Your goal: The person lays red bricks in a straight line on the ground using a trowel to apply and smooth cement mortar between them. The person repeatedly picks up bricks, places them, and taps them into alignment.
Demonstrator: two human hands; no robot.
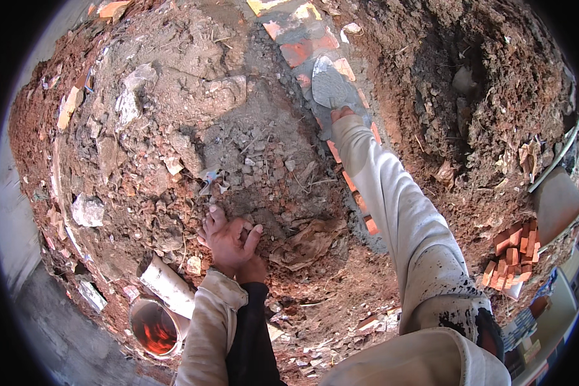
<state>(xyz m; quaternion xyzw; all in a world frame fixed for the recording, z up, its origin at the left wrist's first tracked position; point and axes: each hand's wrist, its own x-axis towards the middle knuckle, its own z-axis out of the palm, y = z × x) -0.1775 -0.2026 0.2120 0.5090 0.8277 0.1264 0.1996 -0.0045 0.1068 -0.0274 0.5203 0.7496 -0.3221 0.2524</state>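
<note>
My right hand [342,113] is closed around the handle of a trowel [329,82]. The trowel's mortar-coated blade lies over wet grey mortar [320,125] on a narrow course of red bricks [350,181]. That course runs from the top of the view down toward the middle. My left hand [230,238] is held low over the rubble, holding nothing, with thumb and fingers apart. Close by it are a crumpled scrap [213,182] and a flattened brown sheet [309,244]. Dark cloth [254,334] shows against my left sleeve; whether it is sleeve or trouser leg I cannot tell.
A white pipe [167,285] and a round pipe mouth [155,328] sit at the lower left. Small red bricks [513,257] are piled at the right. Beyond the brick course, a dark trench [466,96] cuts the soil. Pale stones [88,210] lie leftward.
</note>
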